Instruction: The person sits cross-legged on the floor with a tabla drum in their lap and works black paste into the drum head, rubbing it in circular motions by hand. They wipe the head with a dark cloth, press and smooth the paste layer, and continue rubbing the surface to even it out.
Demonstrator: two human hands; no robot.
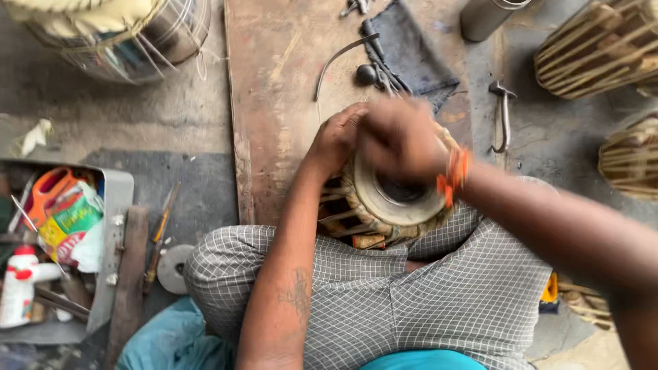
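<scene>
**Insp. A:** Largest first. We note a wooden board (281, 82) on the concrete floor (123, 116), running from the person's lap to the far edge of view. Checked cloth over crossed legs (411, 294) fills the near side.

**Insp. B:** Confirmed. Item in hand: a small drum (384, 202), pale head w/ dark centre, straps and wooden pegs down its side. It sits at the near end of the board, wedged against the legs, tilted toward the wearer.

**Insp. A:** Hands?

**Insp. B:** Left hand (337, 140) is curled over the drum's far-left rim, fingers narrow, gripping the rim. Right hand (401, 137) is over the far rim, touching the left; blurred, so we cannot tell its grip. Orange thread band (454, 175) at the right wrist.

**Insp. A:** Surroundings, descending. More strapped drums at far-right (603, 48) and right edge (630, 157); another at far-left corner (116, 34). Grey metal tray (120, 199) at left edge, w/ packets and a white bottle (17, 284).

**Insp. B:** Dark cloth (411, 55) at the board's far end, w/ metal tools on it. Metal hook (504, 116) on the floor just right of the board. Grey disc (171, 267) beside the left knee.
</scene>
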